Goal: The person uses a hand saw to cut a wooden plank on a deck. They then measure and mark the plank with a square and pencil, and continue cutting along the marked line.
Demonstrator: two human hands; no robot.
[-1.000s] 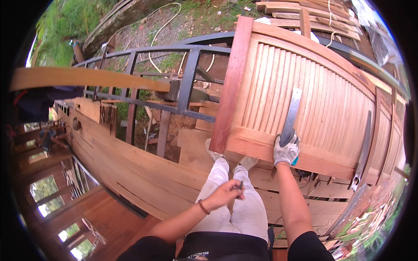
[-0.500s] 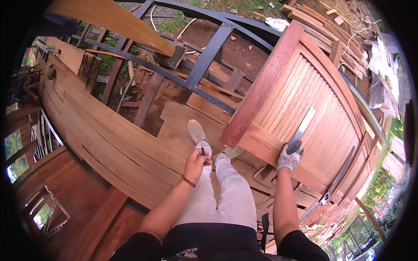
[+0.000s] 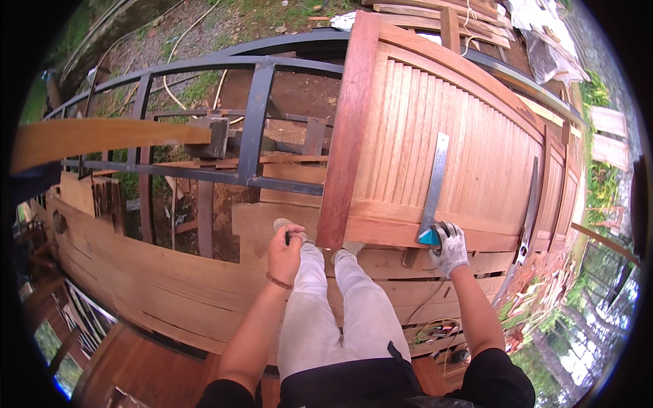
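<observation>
My right hand (image 3: 449,251), in a pale glove with dark fingertips, grips the teal stock of a try square (image 3: 434,180). Its steel blade lies over the slatted face of a reddish wooden louvred panel (image 3: 476,146), and the stock is by the panel's near edge. In my bare left hand (image 3: 283,260), a slim dark pen-like marker (image 3: 287,238) is pinched between the fingers, in front of the panel's left corner and apart from it. Most of the marker is hidden by the fingers.
Left of the panel runs a dark metal frame (image 3: 255,126) with open gaps over soil. A long wooden beam (image 3: 115,139) reaches in from the left. On the panel's right part lies a long dark metal tool (image 3: 529,211). Planks (image 3: 170,285) stretch below; cords (image 3: 435,332) lie near my right leg.
My view has turned, so the panel appears more upright. My right hand has drawn to the panel's near edge with the square, and its teal stock now shows. The left hand still holds the marker.
</observation>
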